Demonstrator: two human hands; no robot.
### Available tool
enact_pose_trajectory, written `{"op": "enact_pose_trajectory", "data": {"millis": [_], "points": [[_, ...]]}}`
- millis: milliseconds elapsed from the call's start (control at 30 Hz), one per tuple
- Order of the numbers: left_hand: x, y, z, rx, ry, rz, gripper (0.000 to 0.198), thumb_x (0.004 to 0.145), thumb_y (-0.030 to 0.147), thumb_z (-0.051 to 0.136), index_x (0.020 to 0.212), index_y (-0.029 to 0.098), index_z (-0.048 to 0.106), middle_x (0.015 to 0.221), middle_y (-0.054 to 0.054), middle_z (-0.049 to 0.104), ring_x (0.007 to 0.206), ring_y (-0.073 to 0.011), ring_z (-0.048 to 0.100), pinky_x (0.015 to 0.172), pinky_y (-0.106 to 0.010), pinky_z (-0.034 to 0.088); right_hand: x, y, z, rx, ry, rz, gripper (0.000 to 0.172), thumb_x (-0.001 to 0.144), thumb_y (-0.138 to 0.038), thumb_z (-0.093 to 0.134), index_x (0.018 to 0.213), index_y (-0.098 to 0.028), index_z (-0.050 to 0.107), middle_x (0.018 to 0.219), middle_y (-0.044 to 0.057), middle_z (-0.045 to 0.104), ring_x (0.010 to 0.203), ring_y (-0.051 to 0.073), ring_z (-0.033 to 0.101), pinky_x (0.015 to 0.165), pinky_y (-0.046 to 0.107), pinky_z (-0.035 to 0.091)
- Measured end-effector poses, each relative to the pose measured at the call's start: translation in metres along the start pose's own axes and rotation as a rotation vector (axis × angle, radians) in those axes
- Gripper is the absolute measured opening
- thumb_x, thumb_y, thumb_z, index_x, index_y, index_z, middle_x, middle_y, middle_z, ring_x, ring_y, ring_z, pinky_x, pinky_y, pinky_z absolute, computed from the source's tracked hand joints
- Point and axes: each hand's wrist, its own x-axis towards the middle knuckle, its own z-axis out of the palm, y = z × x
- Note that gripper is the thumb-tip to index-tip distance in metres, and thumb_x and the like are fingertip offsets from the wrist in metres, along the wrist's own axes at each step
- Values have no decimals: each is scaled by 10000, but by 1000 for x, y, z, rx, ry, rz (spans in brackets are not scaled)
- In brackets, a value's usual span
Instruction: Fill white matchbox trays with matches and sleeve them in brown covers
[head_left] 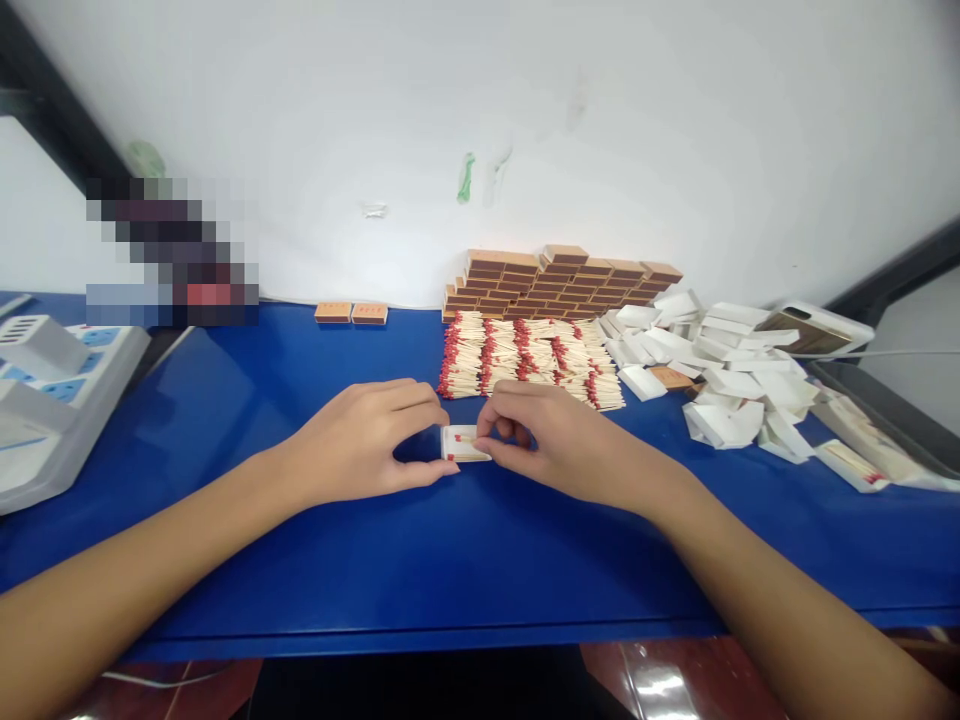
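Wht pwr strip (116, 365), L end of blue tbl (337, 570); phone (817, 329), R side; grn mark (466, 178) on wall (300, 100).

A small white tray (448, 446), open at the top, lies flat on a blue tabletop (375, 570), its low walls showing at the left end and its right end hidden from view. Inside, a few pale wooden matches (472, 458) lie roughly left to right, red heads toward the left end, some along the near wall and others nearer the middle, with bare white floor visible between; their exact number is too small to make out.
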Motion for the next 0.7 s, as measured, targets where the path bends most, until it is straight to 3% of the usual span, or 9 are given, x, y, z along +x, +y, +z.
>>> {"op": "enact_pose_trajectory", "data": {"millis": [200, 500, 700], "points": [[-1, -1, 0, 44, 40, 62, 283, 1025, 423, 688, 1040, 143, 724, 1001, -64, 748, 878, -194, 717, 770, -321, 543, 1, -4, 7, -33, -12, 19, 34, 1003, -201, 689, 980, -177, 699, 894, 20, 649, 737, 142, 567, 653, 283, 386], [-1, -1, 1, 64, 24, 87, 269, 1034, 418, 680, 1053, 151, 713, 1023, -68, 753, 905, -202, 729, 798, -324, 549, -1, -6, 11, -30, -35, 5, 125, 1036, -268, 680, 942, -186, 672, 938, 31, 667, 759, 148, 579, 665, 289, 400], [-3, -3, -1, 62, 11, 62, 259, 1029, 418, 686, 1089, 168, 720, 1042, -57, 755, 903, -187, 724, 787, -308, 550, -3, 6, -10, -47, 81, 18, 97, 1010, -197, 645, 944, -198, 715, 861, 22, 668, 754, 157, 590, 679, 288, 419]]}}
